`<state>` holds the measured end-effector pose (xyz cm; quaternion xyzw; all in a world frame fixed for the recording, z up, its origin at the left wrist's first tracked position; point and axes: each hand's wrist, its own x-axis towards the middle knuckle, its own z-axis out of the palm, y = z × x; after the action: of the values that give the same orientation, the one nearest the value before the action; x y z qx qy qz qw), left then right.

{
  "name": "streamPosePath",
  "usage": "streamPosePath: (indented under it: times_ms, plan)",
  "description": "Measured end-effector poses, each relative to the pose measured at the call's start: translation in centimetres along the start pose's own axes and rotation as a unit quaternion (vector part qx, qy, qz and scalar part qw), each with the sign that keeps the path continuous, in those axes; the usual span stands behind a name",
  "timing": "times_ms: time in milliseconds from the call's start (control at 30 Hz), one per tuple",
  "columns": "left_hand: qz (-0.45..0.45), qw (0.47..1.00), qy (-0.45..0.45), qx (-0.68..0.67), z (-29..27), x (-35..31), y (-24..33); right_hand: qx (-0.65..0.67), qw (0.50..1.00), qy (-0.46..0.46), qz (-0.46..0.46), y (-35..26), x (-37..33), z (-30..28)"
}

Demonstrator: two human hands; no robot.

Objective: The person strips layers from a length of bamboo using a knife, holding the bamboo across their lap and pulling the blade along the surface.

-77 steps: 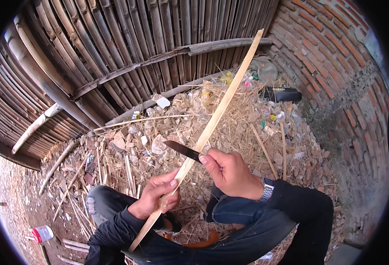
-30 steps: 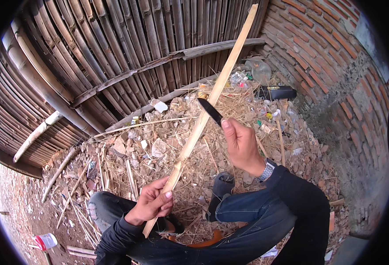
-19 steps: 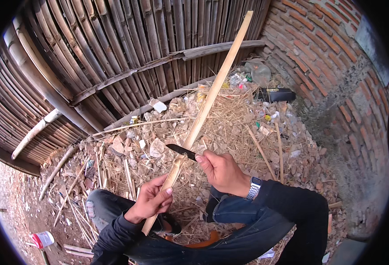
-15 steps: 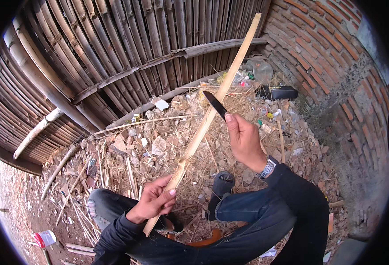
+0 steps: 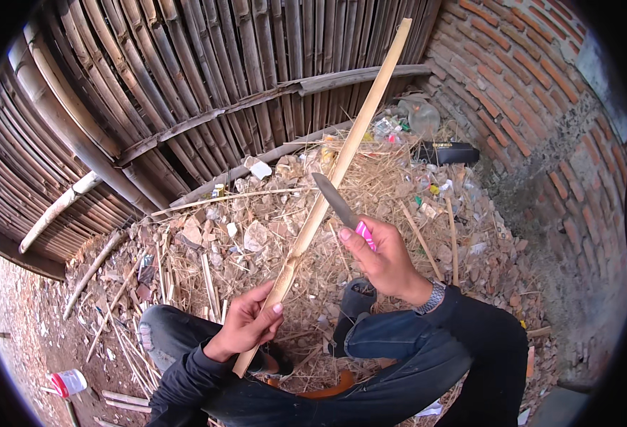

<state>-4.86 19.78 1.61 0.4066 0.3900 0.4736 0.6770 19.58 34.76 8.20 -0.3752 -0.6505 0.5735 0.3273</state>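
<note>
A long pale split bamboo strip point(image 5: 360, 127) slants from my lap up toward the far fence, its hollow inner face and a node showing. Near its lower end my left hand point(image 5: 251, 322) is closed around it, thumb on top. My right hand point(image 5: 385, 257) grips a knife by its pink-and-white handle point(image 5: 365, 235). The knife's dark blade point(image 5: 333, 200) points up and left, crossing over the strip about midway. Whether the edge touches the bamboo I cannot tell.
A bamboo fence point(image 5: 207, 71) rises ahead, a brick wall point(image 5: 498, 78) on the right. Rubble and straw cover the ground, with a black case point(image 5: 447, 152) and a clear plastic container point(image 5: 423, 117) at the back. A red-and-white tub point(image 5: 69, 383) lies at lower left.
My right hand has drawn the knife back toward me along the strip, and its pink handle has come into sight. The strip's far end has shifted slightly left; my left hand keeps its hold.
</note>
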Motion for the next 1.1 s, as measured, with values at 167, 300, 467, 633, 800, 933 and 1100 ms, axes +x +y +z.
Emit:
streamPosePath:
  times_ms: [167,300,467,633,800,933,1100]
  plan:
    - [-0.008,1.0,0.006,0.005,0.1,-0.1,0.0,0.025,1.0,-0.005,0.004,-0.6,-0.1,-0.1]
    - [-0.008,1.0,0.007,0.016,0.2,0.0,-0.1,0.098,0.992,-0.041,0.063,-0.4,-0.3,-0.5]
    - [-0.007,1.0,0.006,0.012,0.0,0.1,-0.5,0.086,0.994,-0.049,0.051,-0.7,-0.3,-0.6]
    - [-0.01,1.0,0.002,0.01,0.1,0.2,-0.2,-0.034,0.997,-0.024,-0.066,0.1,-0.5,-1.5]
    - [-0.008,1.0,-0.001,0.021,0.2,0.2,-0.3,0.168,0.985,-0.02,0.036,-1.0,-0.6,-3.0]
    - [-0.014,1.0,-0.006,0.025,0.3,0.0,0.0,0.234,0.971,-0.023,0.048,-2.7,-1.1,-2.3]
    - [-0.034,0.999,0.015,0.029,0.2,-0.1,-0.3,0.206,0.974,-0.09,-0.009,-3.2,-1.8,-2.4]
